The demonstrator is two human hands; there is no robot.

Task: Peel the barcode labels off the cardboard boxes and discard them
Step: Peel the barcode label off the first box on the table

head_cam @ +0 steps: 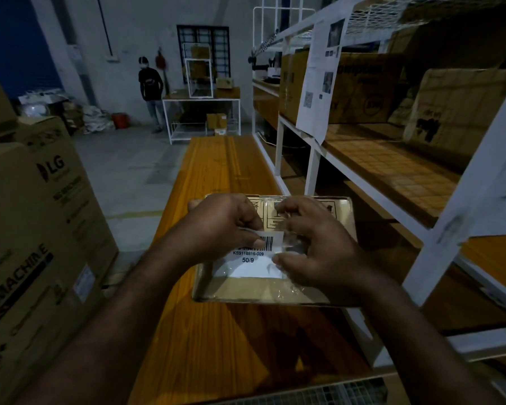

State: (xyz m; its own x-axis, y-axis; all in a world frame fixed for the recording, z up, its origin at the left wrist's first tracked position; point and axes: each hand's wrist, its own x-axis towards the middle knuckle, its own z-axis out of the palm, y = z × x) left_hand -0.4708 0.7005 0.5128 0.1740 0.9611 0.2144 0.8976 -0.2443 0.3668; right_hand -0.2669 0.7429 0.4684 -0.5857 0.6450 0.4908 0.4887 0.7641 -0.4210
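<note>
Box point(246, 290) on bench point(216, 171), near end. Label point(254, 264) on box top; left hand point(216, 226) pinching its left edge, right hand point(319, 247) at its right edge. Stacked cartons point(35, 229) left of bench, rack point(313, 171) right. Person point(150, 86) far behind, beside table point(200, 99).

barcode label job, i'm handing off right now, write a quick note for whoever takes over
Left hand: pinches the lifted top-left corner of the white barcode label.
Right hand: fingers curled, picking at the clear plastic film on the label's right edge.
Small flat brown cardboard box: over the orange wooden bench.
Done: one corner lifted.
Left: peel it off, discard it.
</note>
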